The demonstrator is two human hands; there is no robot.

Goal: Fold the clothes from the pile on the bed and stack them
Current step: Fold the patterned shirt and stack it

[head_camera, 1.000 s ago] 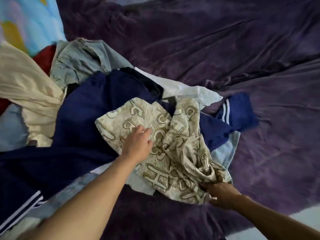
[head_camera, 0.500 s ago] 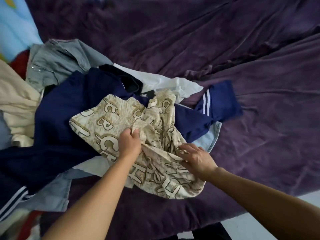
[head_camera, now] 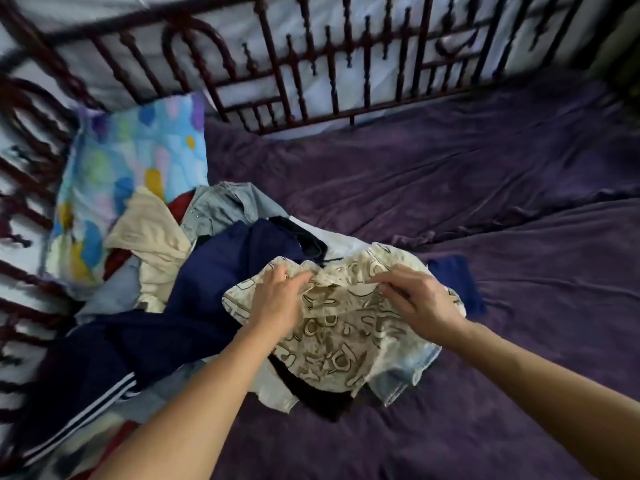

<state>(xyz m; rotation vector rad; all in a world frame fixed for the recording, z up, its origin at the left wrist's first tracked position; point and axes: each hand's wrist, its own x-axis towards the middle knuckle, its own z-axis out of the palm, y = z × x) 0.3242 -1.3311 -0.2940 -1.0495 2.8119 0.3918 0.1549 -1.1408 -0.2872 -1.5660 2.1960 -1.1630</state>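
Purple cover [head_camera: 502, 209] lay rumpled over the bed, w/ a dark red metal rail [head_camera: 311, 77] along the far edge & round the left side. Multicolour pillow [head_camera: 131, 157] was propped in the far left corner.

Clothes pile [head_camera: 194, 258] sat on the left half of the bed, just in front of the pillow. It held a cream top [head_camera: 156, 237], a grey denim piece [head_camera: 225, 206] behind that, and a big navy garment [head_camera: 214, 278] w/ white stripes running toward the near left corner.

Cream letter-print garment [head_camera: 346, 337] lay on the pile's right side, approx. mid-bed, partly over the navy one and a pale blue denim piece [head_camera: 408, 372] that poked out toward the near edge. A dark item showed under its near hem; couldn't tell what.

Left hand [head_camera: 277, 303] pinched the print garment's far edge, fingers curled into the cloth. Right hand [head_camera: 419, 299] pinched the same edge just to the right, fingers bent on a fold. Both hands were near each other, not touching.
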